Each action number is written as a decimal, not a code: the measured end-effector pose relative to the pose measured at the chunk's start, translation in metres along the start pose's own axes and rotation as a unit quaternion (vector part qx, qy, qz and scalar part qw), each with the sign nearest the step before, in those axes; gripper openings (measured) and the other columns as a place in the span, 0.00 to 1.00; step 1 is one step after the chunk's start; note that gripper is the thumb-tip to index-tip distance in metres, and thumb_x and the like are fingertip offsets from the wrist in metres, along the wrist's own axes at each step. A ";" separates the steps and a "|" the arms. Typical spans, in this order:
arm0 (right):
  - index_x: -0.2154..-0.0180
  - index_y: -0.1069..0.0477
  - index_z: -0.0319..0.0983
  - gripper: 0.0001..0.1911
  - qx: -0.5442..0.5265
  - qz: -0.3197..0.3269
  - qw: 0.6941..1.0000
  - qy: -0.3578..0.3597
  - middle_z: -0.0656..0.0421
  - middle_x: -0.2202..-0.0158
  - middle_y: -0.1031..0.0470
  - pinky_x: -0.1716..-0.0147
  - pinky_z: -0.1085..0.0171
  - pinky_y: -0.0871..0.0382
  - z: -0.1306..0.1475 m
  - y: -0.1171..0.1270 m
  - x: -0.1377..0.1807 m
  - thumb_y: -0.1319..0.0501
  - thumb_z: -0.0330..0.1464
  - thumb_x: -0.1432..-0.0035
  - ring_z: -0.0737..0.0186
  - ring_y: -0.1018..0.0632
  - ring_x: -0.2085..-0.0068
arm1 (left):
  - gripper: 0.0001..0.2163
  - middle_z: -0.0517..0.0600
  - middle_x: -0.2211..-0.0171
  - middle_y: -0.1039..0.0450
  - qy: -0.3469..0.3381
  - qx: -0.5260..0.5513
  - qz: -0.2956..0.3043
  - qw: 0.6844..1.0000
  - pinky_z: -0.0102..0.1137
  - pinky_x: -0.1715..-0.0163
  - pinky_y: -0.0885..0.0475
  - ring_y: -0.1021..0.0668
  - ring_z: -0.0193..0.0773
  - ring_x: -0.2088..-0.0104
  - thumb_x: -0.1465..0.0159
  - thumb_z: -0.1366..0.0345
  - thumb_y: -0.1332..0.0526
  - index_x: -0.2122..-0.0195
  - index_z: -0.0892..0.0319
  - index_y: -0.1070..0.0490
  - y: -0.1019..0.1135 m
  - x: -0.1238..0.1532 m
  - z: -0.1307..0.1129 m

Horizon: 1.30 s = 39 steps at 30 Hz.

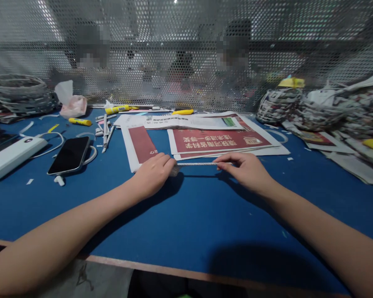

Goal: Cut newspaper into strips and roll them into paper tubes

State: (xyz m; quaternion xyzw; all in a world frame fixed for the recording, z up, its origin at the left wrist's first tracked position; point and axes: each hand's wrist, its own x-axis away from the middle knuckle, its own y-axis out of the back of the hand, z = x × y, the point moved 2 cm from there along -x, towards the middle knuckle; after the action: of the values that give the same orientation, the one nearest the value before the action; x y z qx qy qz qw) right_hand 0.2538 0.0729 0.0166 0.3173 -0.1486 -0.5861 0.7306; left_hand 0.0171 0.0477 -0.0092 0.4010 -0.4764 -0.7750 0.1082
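Note:
My left hand (153,173) is closed around the left end of a thin rolled paper stick (196,164) that lies across the blue table (186,223). My right hand (246,167) pinches the stick's right end with fingertips pressed on it. The stick lies level, just in front of a stack of red and white newspaper sheets (217,140). Both forearms reach in from the near edge.
A black phone (70,155) and a white power bank (12,155) lie at the left. Yellow glue sticks (80,121), several rolled paper sticks (105,132) and woven paper baskets (276,105) sit farther back. A perforated metal screen (186,49) closes the far side, with people behind it.

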 end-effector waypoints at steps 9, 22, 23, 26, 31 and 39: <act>0.67 0.27 0.41 0.11 0.079 0.021 0.996 0.037 0.56 0.69 0.24 0.63 0.58 0.34 0.003 0.001 0.004 0.43 0.39 0.47 0.58 0.25 0.65 | 0.11 0.54 0.73 0.33 0.000 -0.014 -0.023 1.000 0.34 0.68 0.31 0.30 0.40 0.71 0.39 0.79 0.55 0.68 0.65 0.35 0.004 0.000 -0.003; 0.60 0.31 0.34 0.13 0.351 -0.032 0.835 0.422 0.51 0.69 0.26 0.68 0.61 0.37 0.007 -0.013 0.020 0.53 0.26 0.40 0.61 0.28 0.68 | 0.13 0.53 0.74 0.34 -0.020 -0.007 -0.024 0.999 0.31 0.71 0.32 0.31 0.38 0.72 0.35 0.76 0.57 0.69 0.64 0.34 0.007 -0.002 -0.007; 0.61 0.31 0.33 0.13 0.332 -0.021 0.849 0.411 0.51 0.69 0.26 0.69 0.62 0.36 0.007 -0.012 0.020 0.53 0.27 0.40 0.61 0.29 0.69 | 0.13 0.52 0.74 0.34 -0.029 -0.013 -0.032 0.999 0.32 0.71 0.33 0.32 0.38 0.73 0.35 0.74 0.57 0.69 0.64 0.34 0.008 -0.003 -0.006; 0.62 0.31 0.34 0.13 0.254 0.032 0.901 0.351 0.51 0.69 0.26 0.69 0.63 0.35 0.009 -0.011 0.017 0.53 0.29 0.40 0.62 0.28 0.68 | 0.14 0.52 0.77 0.35 -0.049 -0.043 -0.043 0.997 0.31 0.73 0.34 0.33 0.38 0.74 0.34 0.72 0.56 0.70 0.64 0.34 0.013 -0.004 -0.006; 0.68 0.30 0.39 0.13 0.109 0.166 0.973 0.120 0.56 0.71 0.26 0.71 0.64 0.35 0.014 -0.006 0.011 0.52 0.35 0.41 0.64 0.27 0.71 | 0.11 0.51 0.77 0.35 -0.075 -0.088 -0.037 0.993 0.31 0.75 0.36 0.33 0.37 0.74 0.35 0.74 0.53 0.69 0.64 0.33 0.019 -0.006 -0.008; 0.62 0.30 0.38 0.14 0.218 0.111 0.951 0.187 0.53 0.65 0.25 0.66 0.60 0.36 0.019 -0.006 0.017 0.51 0.36 0.41 0.59 0.27 0.65 | 0.10 0.49 0.79 0.35 -0.088 -0.165 -0.073 0.980 0.31 0.78 0.39 0.33 0.35 0.77 0.37 0.75 0.50 0.71 0.63 0.33 0.028 -0.007 -0.022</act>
State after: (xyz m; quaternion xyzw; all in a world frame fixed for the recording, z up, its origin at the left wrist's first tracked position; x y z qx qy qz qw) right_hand 0.2423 0.0507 0.0247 0.5544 -0.1675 -0.3847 0.7187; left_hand 0.0315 0.0228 0.0126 0.3420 -0.3190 -0.8808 0.0734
